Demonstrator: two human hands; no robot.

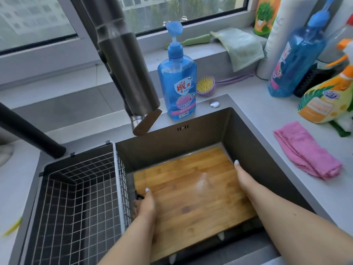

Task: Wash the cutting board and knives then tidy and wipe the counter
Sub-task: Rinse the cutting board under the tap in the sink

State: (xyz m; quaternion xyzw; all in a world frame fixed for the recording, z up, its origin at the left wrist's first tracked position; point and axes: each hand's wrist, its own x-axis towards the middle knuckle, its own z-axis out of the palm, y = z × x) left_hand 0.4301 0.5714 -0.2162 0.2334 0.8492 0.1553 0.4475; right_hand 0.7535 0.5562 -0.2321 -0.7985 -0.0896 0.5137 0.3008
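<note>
A wooden cutting board [193, 192] lies in the dark sink [248, 134], wet, with a small pale patch of foam or water near its middle. My left hand [146, 209] grips the board's left edge, thumb on top and fingers curled under. My right hand [243, 175] holds the board's right edge, thumb along the top, fingers hidden beneath. No knives are in view.
A wire drying basket [80, 197] fills the sink's left part. The steel faucet [129, 73] hangs over the sink's back. A blue dish soap bottle [177, 79] stands behind it. A pink cloth [305, 150], spray bottles [324, 100] and a green cloth [240, 46] sit on the right.
</note>
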